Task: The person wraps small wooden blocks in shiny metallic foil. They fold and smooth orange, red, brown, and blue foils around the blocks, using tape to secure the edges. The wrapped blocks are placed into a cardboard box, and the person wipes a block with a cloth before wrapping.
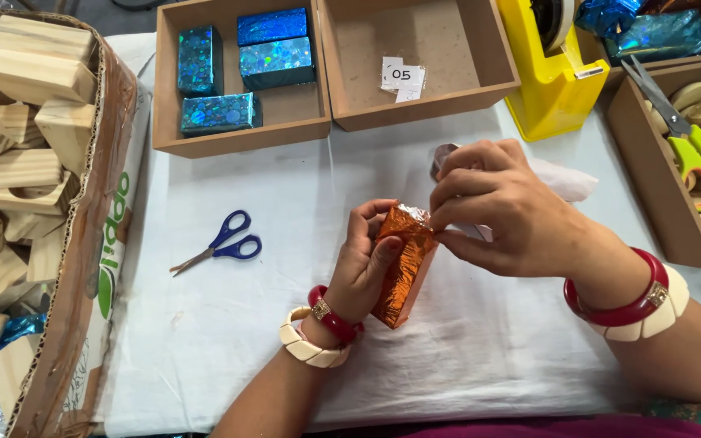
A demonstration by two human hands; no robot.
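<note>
A white cloth covers the table [229,341], and the work sits at its near middle. There the left hand [363,264] grips an orange foil-wrapped block [403,268], fingers curled round its left side and thumb across the front. The block stands tilted just above the cloth, its shiny crinkled foil smooth along the sides and gathered at the top end. The right hand [505,207] pinches that top end of the foil between thumb and fingertips. Both wrists wear red and cream bangles.

To the left, small blue-handled scissors [225,243] lie shut on the cloth, well apart from the block. At the far left edge stands a brown cardboard box [95,243] with green printing, filled with plain wooden blocks [22,122].

Farther back, a shallow brown wooden tray [241,138] holds four blue glittering foil-wrapped blocks [273,61]. Beside it a second wooden tray [415,118] carries only a small white paper label [402,79]. Right of that stands a yellow tape dispenser [549,89], and a third tray [651,195] at the right edge holds green-handled scissors [695,150].
</note>
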